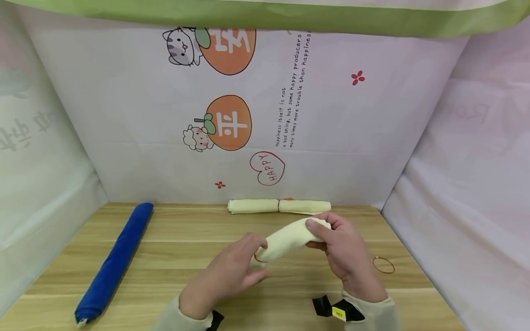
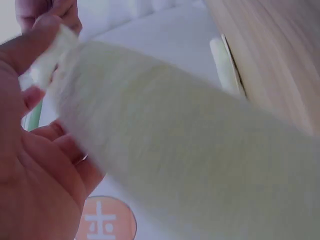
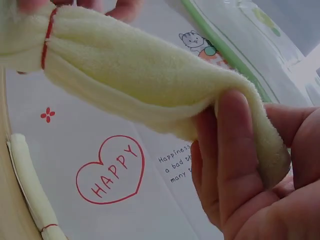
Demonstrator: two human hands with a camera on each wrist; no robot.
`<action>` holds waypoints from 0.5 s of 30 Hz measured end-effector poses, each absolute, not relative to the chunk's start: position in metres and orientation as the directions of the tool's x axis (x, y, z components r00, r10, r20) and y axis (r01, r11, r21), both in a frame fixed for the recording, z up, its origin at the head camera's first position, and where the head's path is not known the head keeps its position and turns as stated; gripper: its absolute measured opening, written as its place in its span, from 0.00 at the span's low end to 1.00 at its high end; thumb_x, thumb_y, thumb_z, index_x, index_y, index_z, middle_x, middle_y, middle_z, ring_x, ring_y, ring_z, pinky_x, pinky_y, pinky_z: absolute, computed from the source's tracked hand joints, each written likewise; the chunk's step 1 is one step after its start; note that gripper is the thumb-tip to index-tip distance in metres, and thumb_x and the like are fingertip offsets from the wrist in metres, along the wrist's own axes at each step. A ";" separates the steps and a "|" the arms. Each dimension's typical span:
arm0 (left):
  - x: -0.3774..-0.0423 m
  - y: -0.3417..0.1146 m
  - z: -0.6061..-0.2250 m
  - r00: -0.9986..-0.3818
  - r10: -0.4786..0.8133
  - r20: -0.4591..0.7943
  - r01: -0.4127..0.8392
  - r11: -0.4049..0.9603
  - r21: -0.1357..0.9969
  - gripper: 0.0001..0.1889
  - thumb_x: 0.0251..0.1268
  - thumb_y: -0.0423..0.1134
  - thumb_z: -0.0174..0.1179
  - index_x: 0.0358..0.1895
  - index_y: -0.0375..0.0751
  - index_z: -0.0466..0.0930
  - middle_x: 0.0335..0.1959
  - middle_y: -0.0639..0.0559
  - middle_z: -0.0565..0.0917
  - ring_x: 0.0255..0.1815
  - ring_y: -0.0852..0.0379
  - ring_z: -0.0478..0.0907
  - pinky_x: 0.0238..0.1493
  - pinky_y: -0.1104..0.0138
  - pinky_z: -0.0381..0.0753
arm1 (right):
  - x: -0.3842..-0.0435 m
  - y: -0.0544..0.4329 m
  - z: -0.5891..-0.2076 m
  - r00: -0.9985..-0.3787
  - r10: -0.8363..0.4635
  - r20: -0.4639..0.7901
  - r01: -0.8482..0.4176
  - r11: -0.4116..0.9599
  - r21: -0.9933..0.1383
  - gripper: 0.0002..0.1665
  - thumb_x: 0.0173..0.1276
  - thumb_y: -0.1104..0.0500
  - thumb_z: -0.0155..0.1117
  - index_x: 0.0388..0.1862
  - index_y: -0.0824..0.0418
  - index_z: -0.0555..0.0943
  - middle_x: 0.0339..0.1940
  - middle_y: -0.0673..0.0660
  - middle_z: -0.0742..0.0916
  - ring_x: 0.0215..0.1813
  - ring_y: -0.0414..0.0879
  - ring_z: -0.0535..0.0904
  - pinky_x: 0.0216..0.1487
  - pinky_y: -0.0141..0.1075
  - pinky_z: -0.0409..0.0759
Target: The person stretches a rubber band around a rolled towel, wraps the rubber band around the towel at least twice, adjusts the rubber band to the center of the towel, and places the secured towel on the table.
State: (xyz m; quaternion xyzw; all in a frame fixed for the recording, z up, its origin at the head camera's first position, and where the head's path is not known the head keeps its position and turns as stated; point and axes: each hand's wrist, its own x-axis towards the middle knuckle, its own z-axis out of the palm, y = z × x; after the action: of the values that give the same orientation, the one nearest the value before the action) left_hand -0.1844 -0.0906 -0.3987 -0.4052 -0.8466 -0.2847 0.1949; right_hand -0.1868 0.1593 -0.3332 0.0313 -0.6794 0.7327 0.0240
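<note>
A pale yellow rolled towel point(image 1: 290, 239) is held up above the table between both hands. A thin red-brown elastic band point(image 3: 48, 37) circles it near its left end and gathers the cloth there. My right hand point(image 1: 348, 253) grips the right end, thumb on top and fingers tucked into the fold underneath. At the banded end is my left hand point(image 1: 229, 271); in the left wrist view its thumb and fingertips pinch the towel by the band, while the other fingers spread below the roll. The far side of the left fingers' hold is hidden by the cloth.
Along the back wall lies another pale yellow rolled towel point(image 1: 254, 206) with a band around its middle. A long blue rolled towel point(image 1: 116, 264) lies slantwise on the left of the wooden table point(image 1: 186, 230). One loose elastic band point(image 1: 384, 265) rests right of my right hand. White printed sheets enclose the sides.
</note>
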 end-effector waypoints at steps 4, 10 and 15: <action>-0.183 -0.090 -0.397 -0.710 0.537 0.456 0.704 0.526 0.476 0.20 0.63 0.35 0.68 0.54 0.44 0.70 0.42 0.57 0.76 0.28 0.63 0.71 0.32 0.68 0.76 | -0.186 0.159 -0.335 -0.997 -0.061 0.043 -0.044 0.022 -0.999 0.12 0.71 0.64 0.65 0.46 0.73 0.77 0.45 0.65 0.78 0.40 0.54 0.80 0.39 0.45 0.84; -0.186 -0.098 -0.395 -0.801 0.492 0.343 0.577 0.478 0.662 0.19 0.66 0.32 0.61 0.57 0.48 0.68 0.41 0.56 0.77 0.24 0.64 0.70 0.30 0.66 0.76 | -0.184 0.170 -0.336 -0.972 -0.182 0.150 -0.204 0.330 -0.922 0.24 0.65 0.57 0.72 0.60 0.54 0.79 0.44 0.61 0.78 0.37 0.52 0.77 0.38 0.41 0.81; -0.188 -0.101 -0.395 -0.758 0.544 0.360 0.604 0.377 0.703 0.22 0.66 0.30 0.59 0.59 0.51 0.65 0.44 0.58 0.79 0.27 0.64 0.72 0.38 0.66 0.77 | -0.186 0.178 -0.339 -0.889 -0.312 0.336 -0.430 0.313 -0.847 0.24 0.60 0.62 0.76 0.56 0.55 0.82 0.59 0.55 0.79 0.43 0.53 0.79 0.39 0.38 0.81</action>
State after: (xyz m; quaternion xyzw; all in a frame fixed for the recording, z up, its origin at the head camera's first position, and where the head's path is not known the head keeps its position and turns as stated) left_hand -0.1884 -0.1014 -0.3954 -0.3462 -0.8290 -0.4379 0.0340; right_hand -0.1861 0.1784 -0.3388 0.2296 -0.8085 0.5391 0.0546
